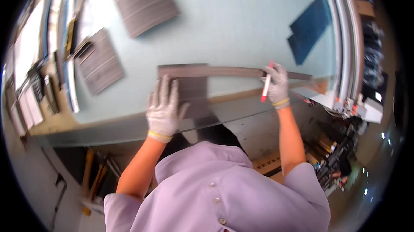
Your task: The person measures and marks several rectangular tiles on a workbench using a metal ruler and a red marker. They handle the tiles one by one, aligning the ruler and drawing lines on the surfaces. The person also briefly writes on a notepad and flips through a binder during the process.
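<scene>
A long steel ruler [235, 72] lies left to right near the front edge of a pale table, over a small brown-grey striped sheet [193, 92]. My left hand [164, 109], in a white knit glove, rests flat with its fingers spread. Its fingertips touch the ruler's left end, where the sheet lies beneath. My right hand [279, 84], gloved alike, is closed around a white marker pen [266, 86] with red ends. That hand is also at the ruler's right part; whether it grips the ruler is too blurred to tell.
Another striped sheet [145, 4] lies farther back, and a third [101, 61] at the left carries small grey pieces [84, 50]. A dark blue sheet [311, 27] sits at the right beside a metal rail [344, 38]. Strips and tools [48, 87] crowd the left edge.
</scene>
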Motion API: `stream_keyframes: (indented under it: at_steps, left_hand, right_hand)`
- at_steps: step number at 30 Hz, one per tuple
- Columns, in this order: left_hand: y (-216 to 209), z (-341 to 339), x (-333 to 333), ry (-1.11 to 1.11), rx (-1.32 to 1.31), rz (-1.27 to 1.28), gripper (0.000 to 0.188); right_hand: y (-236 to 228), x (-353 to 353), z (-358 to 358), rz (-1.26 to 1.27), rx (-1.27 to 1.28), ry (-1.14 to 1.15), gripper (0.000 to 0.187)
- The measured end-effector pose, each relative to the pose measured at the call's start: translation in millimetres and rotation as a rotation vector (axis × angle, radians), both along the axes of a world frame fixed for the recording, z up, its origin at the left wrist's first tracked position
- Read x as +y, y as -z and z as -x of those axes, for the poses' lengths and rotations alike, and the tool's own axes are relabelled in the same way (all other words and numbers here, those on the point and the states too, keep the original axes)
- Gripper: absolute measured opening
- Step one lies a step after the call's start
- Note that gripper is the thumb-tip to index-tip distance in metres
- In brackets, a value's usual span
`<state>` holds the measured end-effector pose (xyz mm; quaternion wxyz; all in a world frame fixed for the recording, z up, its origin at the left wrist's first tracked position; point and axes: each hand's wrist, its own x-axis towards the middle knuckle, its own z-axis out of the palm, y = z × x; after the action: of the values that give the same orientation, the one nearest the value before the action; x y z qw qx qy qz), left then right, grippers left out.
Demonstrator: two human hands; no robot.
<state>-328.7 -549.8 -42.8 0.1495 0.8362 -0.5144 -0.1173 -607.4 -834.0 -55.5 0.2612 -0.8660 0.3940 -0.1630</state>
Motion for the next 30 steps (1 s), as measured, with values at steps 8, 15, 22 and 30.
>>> stream_keyframes:
  at_steps: [8, 15, 22, 30]
  left_hand:
    - [0.3, 7.1, -4.3, 0.000, -0.024, -0.039, 0.080]
    - [0.0, 6.1, -6.6, 0.020, -0.038, -0.046, 0.082]
    - [-2.2, 4.6, -3.9, 0.010, -0.028, -0.041, 0.079]
    - [-5.5, 8.7, -8.5, 0.014, -0.018, -0.029, 0.077]
  right_hand:
    - [22.3, -83.5, 78.6, 0.209, 0.004, 0.428, 0.037]
    - [49.3, -159.9, 130.4, 0.047, -0.220, 0.822, 0.034]
    - [18.3, -158.7, 9.9, 0.155, -0.020, 0.373, 0.035]
    - [30.0, -85.4, 60.5, 0.076, -0.032, 0.350, 0.039]
